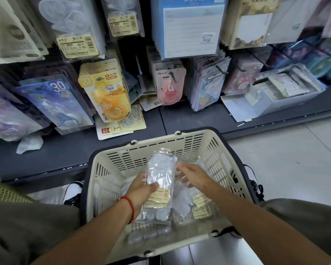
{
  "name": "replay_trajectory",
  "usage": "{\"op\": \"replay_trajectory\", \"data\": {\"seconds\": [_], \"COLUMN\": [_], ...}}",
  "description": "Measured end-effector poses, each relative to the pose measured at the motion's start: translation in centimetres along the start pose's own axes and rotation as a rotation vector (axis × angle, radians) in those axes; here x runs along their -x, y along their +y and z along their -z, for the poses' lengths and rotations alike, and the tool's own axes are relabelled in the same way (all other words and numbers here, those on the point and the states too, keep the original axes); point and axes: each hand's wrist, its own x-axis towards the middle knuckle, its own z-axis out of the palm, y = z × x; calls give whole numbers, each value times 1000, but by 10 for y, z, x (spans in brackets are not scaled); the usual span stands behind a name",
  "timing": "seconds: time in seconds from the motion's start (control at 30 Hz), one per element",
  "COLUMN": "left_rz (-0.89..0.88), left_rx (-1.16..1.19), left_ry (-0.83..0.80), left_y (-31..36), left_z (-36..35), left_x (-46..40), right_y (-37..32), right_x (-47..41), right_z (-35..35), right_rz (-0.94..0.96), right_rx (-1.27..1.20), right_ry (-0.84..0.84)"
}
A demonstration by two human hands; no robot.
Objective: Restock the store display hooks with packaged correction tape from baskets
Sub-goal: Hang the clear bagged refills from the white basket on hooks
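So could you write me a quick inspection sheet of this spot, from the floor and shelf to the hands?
Surface: dark base shelf under the display; pale tiled floor beside it.
Job's things: cream basket on the floor holding clear packs; a stack of clear packs is lifted above it.
Clutter: loose yellow card pack and a crumpled wrapper lying on the shelf.
Grippers: left hand grips the stack; right hand touches its edge, blurred.
Cables: nothing seen.
Surroundings: hanging orange correction tape pack, pink one, notepads, white box of stock, a second basket at left.
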Motion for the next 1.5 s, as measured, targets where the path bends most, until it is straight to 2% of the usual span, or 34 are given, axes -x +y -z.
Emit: {"op": "replay_trajectory", "data": {"seconds": [0.03, 0.07, 0.1, 0.13, 0.2, 0.27, 0.37, 0.43, 0.53, 0.6, 0.7, 0.83, 0.97, 1.07, 1.2, 1.3, 1.43, 1.5], "left_rz": [12, 27, 43, 55, 57, 63, 65, 62, 43, -8, -156, -300, -401, -526, -674, -760, -866, -912], "left_rx": [-1, 12, 30, 40, 80, 130, 157, 177, 261, 326, 423, 592, 715, 687, 567, 481, 353, 334], "left_ry": [13, 23, 31, 45, 65, 67, 69, 73, 40, -14, -137, -265, -339, -365, -328, -256, -13, 54], "left_y": [-2, -5, -6, -8, -11, -10, -8, -6, 4, 14, 32, 61, 97, 132, 185, 220, 250, 255], "left_z": [4, 8, 13, 18, 25, 28, 26, 21, 10, 2, -4, 3, 22, 37, 65, 89, 119, 126], "left_x": [1, 1, 0, 0, -3, -4, -3, -1, 7, 16, 34, 57, 83, 103, 127, 140, 142, 141], "right_y": [10, 21, 31, 40, 50, 49, 41, 30, 0, -31, -80, -140, -194, -235, -286, -314, -339, -345], "right_x": [-4, -6, -6, -5, -7, -12, -9, 2, 28, 50, 74, 89, 98, 103, 109, 113, 109, 107], "right_z": [2, 2, -2, -9, -22, -22, -3, 7, 3, -5, -16, -6, 16, 31, 49, 55, 67, 72], "right_rz": [-33, -57, -63, -78, -101, -99, -121, -122, 39, 210, 429, 486, 664, 677, 635, 744, 813, 816], "right_rx": [381, 719, 947, 1070, 1153, 1052, 559, 299, 120, 55, 11, 101, 289, 161, -148, -169, -247, -298], "right_ry": [77, 75, 31, -22, -30, 9, 67, 164, 284, 314, 241, 260, 327, 370, 244, 345, 459, 483]}}
